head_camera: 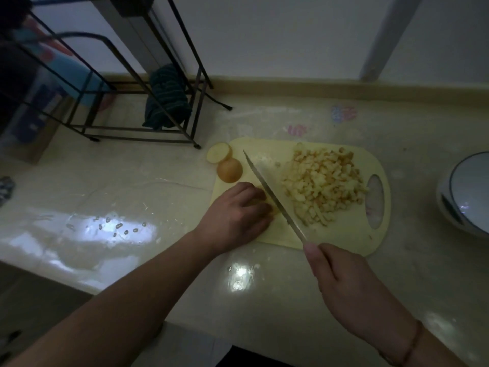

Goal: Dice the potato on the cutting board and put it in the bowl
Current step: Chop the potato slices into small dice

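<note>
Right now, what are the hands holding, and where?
Right hand grips the knife by its handle. Left hand presses a potato piece on the cutting board.

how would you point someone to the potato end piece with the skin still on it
Find the pale yellow cutting board on the counter and go to its far left corner. Two potato offcuts sit there: the potato end piece is the domed brown one, skin up, nearer the left hand than the flat pale potato slice.

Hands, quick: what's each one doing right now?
Left hand: fingers curled over a potato piece on the cutting board, holding it down.
Right hand: gripping the knife, blade beside the left fingers.
</note>
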Available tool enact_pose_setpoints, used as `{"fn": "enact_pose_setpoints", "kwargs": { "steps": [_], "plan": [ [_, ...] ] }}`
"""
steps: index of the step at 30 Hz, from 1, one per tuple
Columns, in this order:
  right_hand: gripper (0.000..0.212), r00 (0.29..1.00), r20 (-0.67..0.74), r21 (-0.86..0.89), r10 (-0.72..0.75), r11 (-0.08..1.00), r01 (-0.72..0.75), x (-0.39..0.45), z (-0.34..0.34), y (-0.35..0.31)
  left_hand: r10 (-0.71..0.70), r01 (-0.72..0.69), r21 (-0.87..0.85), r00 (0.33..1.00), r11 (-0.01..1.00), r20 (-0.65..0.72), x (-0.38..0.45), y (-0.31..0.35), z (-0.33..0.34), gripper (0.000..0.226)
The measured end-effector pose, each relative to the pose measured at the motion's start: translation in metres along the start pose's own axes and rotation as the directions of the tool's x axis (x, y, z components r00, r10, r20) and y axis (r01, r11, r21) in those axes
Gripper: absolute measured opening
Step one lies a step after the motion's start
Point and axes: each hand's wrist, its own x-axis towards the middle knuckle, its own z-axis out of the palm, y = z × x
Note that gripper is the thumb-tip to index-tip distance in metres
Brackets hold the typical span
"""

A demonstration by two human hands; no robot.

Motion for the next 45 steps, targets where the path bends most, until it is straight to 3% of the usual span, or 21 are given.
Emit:
{"fn": "enact_pose_setpoints", "kwargs": {
  "steps": [11,22,31,34,40,45],
  "plan": [
    [0.047,0.998,-0.008,-0.054,-0.055,0.997,0.054,-0.009,0.007,0.003,0.006,-0.007,0.045,1.0,0.999,0.016,0.001,-0.007,0.002,0.022],
    [0.067,1.0,-0.004,-0.088,0.001,0.996,-0.002,-0.013,0.004,0.009,0.021,-0.021,-0.031,1.0,0.999,-0.009,0.001,-0.01,0.003,0.017],
    [0.054,0.999,0.023,-0.086,0.03,0.996,-0.028,0.005,0.01,-0.003,0.028,-0.029,-0.034,0.999,0.999,-0.028,0.001,-0.009,0.003,0.016],
    [0.061,0.999,0.026,-0.04,0.031,0.999,-0.029,0.013,0.005,0.003,0.024,-0.025,-0.031,0.999,0.999,-0.037,0.001,-0.009,0.002,0.015],
    [0.059,0.965,0.12,0.178,0.234,0.951,-0.252,0.012,-0.014,0.015,-0.029,0.027,-0.038,0.998,0.999,-0.06,0.001,-0.003,0.003,0.014],
    [0.069,0.994,0.044,0.105,0.102,0.989,-0.106,0.009,-0.003,0.005,-0.038,0.037,-0.022,0.998,0.999,-0.054,0.0,-0.001,-0.003,0.017]
  ]
}}
